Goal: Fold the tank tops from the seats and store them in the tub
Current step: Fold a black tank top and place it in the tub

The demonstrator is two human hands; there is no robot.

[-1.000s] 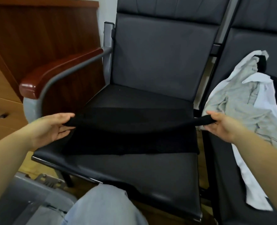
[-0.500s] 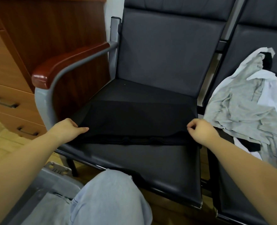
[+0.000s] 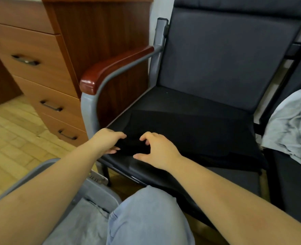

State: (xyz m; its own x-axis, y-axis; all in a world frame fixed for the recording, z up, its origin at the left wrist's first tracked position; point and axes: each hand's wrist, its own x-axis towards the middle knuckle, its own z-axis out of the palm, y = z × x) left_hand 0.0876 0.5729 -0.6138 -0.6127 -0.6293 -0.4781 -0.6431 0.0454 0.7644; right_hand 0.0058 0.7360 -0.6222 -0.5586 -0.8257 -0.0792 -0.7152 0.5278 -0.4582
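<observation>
the black tank top (image 3: pixel 190 133) lies flat and folded across the dark seat (image 3: pixel 234 175), near its front edge. the left hand (image 3: pixel 109 141) grips the top's left end, fingers curled onto the cloth. the right hand (image 3: pixel 157 150) sits just beside it, fingertips pressing on the same end with thumb spread; whether it pinches the cloth i cannot tell. a grey tub (image 3: pixel 96 191) stands on the floor below, near a knee in light jeans (image 3: pixel 146 218). grey and white clothes (image 3: pixel 291 129) are heaped on the next seat.
</observation>
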